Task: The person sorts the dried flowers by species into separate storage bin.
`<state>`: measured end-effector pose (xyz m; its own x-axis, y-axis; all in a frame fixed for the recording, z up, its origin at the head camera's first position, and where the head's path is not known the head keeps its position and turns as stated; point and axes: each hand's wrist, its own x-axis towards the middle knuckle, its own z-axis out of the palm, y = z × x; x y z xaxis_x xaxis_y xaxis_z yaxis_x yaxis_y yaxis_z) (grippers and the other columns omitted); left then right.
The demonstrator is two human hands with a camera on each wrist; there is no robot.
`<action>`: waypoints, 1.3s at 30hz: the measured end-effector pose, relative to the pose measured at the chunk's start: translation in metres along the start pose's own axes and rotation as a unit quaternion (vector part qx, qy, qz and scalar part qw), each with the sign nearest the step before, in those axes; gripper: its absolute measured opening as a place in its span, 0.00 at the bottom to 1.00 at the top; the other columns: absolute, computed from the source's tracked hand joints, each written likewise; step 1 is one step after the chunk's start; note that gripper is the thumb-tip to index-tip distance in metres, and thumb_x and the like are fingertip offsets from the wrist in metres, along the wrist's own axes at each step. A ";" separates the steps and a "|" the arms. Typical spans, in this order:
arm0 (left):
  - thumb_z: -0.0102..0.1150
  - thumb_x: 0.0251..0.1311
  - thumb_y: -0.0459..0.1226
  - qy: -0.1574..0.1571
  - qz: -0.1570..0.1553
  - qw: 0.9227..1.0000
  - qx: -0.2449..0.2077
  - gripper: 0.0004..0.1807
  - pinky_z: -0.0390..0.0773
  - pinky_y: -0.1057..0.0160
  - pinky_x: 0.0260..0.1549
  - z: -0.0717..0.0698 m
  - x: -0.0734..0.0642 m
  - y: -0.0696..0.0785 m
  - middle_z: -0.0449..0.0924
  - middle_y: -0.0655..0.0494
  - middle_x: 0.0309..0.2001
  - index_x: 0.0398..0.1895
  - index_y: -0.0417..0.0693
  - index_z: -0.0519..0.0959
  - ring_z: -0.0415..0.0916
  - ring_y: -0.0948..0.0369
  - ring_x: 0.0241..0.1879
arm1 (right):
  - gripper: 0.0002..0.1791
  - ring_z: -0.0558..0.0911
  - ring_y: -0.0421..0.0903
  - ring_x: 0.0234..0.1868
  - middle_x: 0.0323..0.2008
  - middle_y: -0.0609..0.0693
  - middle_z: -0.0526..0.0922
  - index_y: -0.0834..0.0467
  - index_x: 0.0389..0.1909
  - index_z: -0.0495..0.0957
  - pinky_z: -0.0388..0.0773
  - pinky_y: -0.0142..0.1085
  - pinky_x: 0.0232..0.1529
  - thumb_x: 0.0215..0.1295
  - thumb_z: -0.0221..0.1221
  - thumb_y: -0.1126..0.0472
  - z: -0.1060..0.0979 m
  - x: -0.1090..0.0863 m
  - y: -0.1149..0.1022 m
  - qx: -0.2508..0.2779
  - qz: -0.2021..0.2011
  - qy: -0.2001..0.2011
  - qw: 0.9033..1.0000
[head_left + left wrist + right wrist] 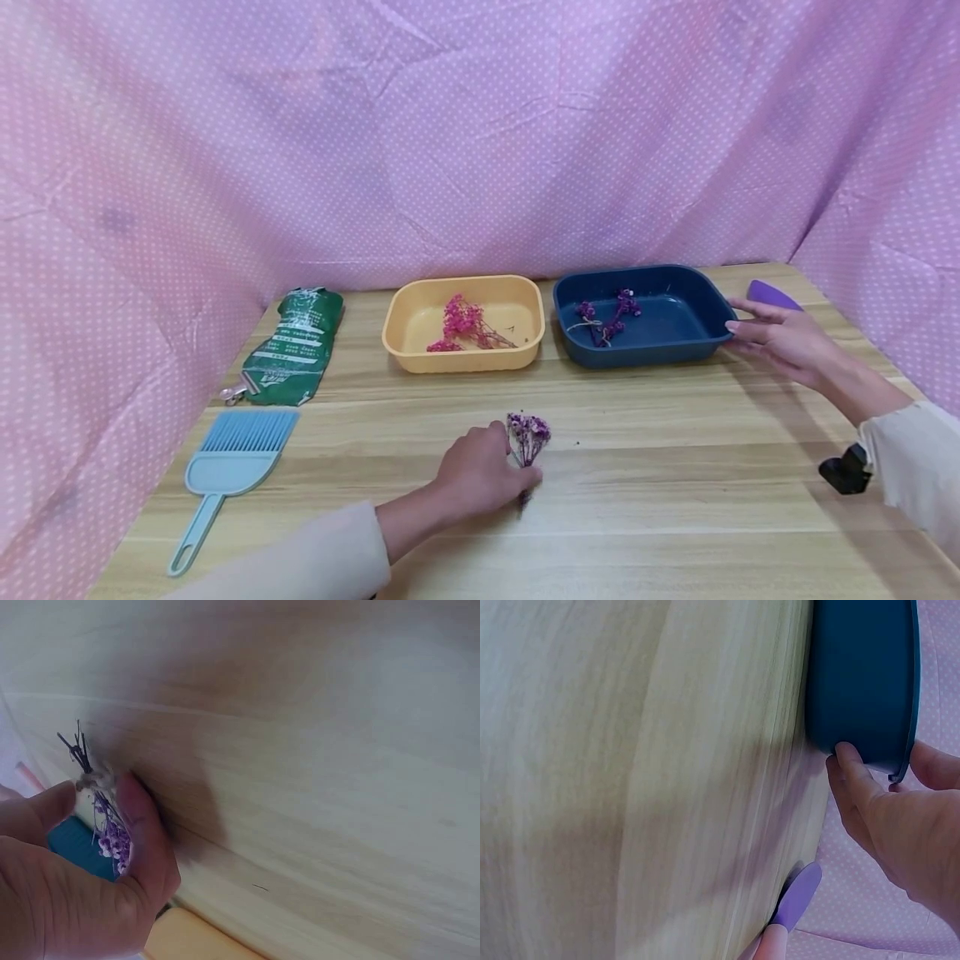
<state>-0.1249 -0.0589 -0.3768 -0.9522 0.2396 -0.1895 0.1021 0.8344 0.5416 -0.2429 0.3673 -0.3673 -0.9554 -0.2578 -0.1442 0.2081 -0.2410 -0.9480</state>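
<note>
A small bunch of dried purple flowers [529, 433], its stems bound with twine [97, 780], is pinched between the thumb and fingers of my left hand [483, 471] low over the front middle of the table. My right hand [783, 337] touches the right end of a dark blue tray [630, 357] with mostly straight fingers; in the right wrist view, fingertips [847, 752] rest on its outer wall. Inside that tray lies dried purple flowers [606, 327] with a twine tie. Beside it, a yellow tray [465, 361] holds dried pink flowers [462, 318].
At the left lie a green bag [288, 350] with a metal clip [240, 388] and a light blue dustpan-and-brush piece [236, 467]. Behind the right hand sits a purple rounded tool [772, 293] with a pink handle [772, 943]. A dotted pink cloth [480, 142] hangs around the table.
</note>
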 end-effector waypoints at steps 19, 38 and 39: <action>0.65 0.49 0.25 -0.028 0.012 0.977 -0.209 0.04 0.75 0.71 0.20 -0.016 0.002 -0.007 0.78 0.57 0.21 0.29 0.37 0.84 0.72 0.65 0.22 | 0.21 0.84 0.43 0.43 0.40 0.45 0.85 0.47 0.45 0.79 0.84 0.35 0.43 0.67 0.50 0.77 0.000 0.000 -0.001 -0.004 -0.004 0.001 1.000; 0.62 0.60 0.30 -0.084 -0.044 0.893 -0.439 0.12 0.85 0.61 0.37 -0.047 0.028 0.037 0.83 0.44 0.41 0.46 0.37 0.81 0.81 0.57 0.38 | 0.21 0.84 0.43 0.43 0.41 0.46 0.85 0.48 0.46 0.79 0.83 0.36 0.44 0.66 0.51 0.77 0.000 -0.001 0.002 0.003 -0.010 -0.002 1.000; 0.62 0.60 0.30 -0.085 -0.038 0.889 -0.449 0.12 0.85 0.61 0.38 -0.048 0.031 0.040 0.83 0.43 0.43 0.47 0.36 0.81 0.81 0.56 0.40 | 0.21 0.84 0.43 0.43 0.41 0.46 0.85 0.48 0.46 0.78 0.83 0.35 0.44 0.66 0.52 0.77 0.000 -0.001 0.002 0.000 -0.010 -0.001 1.000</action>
<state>-0.1647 -0.0416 -0.3213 -0.8815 0.3344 -0.3334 -0.3046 0.1369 0.9426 -0.2415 0.3671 -0.3688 -0.9591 -0.2543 -0.1245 0.1888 -0.2465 -0.9506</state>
